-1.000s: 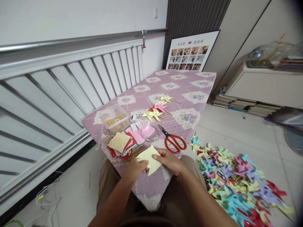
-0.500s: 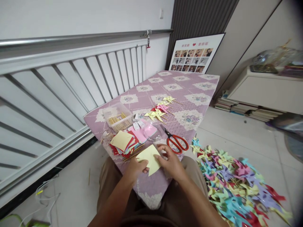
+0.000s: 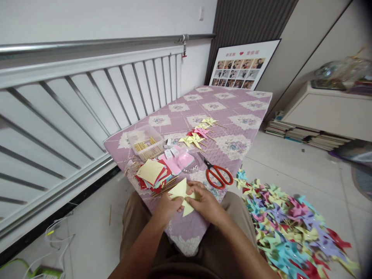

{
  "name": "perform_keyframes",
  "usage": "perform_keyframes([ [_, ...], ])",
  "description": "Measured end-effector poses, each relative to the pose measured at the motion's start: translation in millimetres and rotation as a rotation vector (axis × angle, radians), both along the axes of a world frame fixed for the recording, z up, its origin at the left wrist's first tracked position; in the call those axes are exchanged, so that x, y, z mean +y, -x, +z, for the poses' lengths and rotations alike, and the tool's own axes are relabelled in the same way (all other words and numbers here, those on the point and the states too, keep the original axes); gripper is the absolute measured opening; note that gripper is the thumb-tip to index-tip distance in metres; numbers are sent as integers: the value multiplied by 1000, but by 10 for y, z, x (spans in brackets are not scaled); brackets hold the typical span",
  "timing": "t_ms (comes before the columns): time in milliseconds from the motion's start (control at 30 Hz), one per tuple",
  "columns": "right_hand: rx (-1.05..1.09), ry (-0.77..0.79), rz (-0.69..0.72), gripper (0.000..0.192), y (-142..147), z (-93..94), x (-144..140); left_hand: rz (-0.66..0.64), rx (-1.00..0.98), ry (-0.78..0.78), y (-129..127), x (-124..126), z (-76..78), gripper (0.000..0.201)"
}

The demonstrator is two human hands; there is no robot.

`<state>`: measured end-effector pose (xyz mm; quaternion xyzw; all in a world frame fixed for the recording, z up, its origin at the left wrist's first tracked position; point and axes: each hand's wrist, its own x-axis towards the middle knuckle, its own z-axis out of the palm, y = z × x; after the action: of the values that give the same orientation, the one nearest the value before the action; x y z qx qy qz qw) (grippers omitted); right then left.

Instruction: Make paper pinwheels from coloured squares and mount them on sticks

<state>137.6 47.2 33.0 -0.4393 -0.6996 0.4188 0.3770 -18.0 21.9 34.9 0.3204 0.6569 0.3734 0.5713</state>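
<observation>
Between my two hands is a pale yellow paper pinwheel [image 3: 179,188], its cut corners partly folded in toward the middle. My left hand [image 3: 169,205] grips its left side, thumb near the centre. From the right, my right hand [image 3: 202,199] pinches the paper, thumb at the centre and fingers behind the edge. Just left of them lie a stack of coloured paper squares [image 3: 151,172] and some thin wooden sticks [image 3: 165,188]. Red-handled scissors [image 3: 218,176] rest to the right, points toward the back. A clear round dish [image 3: 189,161] sits on pink paper [image 3: 172,166] behind my hands.
An open plastic box of short sticks [image 3: 147,144] stands at the table's left, beside small white boxes [image 3: 171,153]. Several finished pinwheels [image 3: 197,133] lie farther back on the flowered tablecloth [image 3: 213,106]. A large heap of pinwheels [image 3: 290,228] covers the floor at right. A radiator [image 3: 95,104] borders the left.
My right hand has folded corners of the yellow paper inward, so the flat square now has curved blades. The view has shifted slightly.
</observation>
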Motion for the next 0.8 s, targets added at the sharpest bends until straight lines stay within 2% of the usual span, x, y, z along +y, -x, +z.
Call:
perform_keyframes([
  [400, 31, 41, 28, 10, 41, 23, 6, -3, 44, -37, -4, -7, 21, 10],
  [567, 48, 64, 1, 11, 53, 3, 14, 1, 23, -51, 3, -12, -21, 2],
  [800, 58, 69, 13, 12, 59, 28, 23, -27, -60, -123, 26, -20, -18, 14],
])
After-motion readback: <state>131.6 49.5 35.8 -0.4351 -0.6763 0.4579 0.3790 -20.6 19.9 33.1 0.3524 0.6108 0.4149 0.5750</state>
